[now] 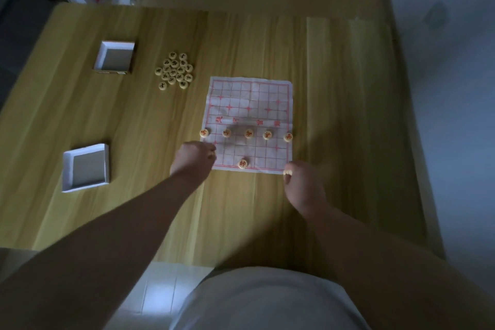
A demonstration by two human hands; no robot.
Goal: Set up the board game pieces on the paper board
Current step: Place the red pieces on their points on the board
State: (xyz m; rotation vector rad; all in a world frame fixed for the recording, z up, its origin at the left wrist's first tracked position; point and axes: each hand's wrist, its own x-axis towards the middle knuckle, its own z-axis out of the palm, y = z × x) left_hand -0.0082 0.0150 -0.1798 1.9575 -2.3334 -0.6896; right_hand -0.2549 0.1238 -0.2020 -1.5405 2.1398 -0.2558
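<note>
Though curled, contents of left hand (197,157) indiscernible.

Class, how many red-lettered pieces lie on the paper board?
6 red pieces on the paper board: five in a row across it, one at the near edge. The left hand and right hand may hide others.

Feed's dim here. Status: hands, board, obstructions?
Right hand pinches pale pieces. Left hand curled, contents unclear. Paper board holds six red pieces; black pile waits off-board. Nothing blocking.
</note>
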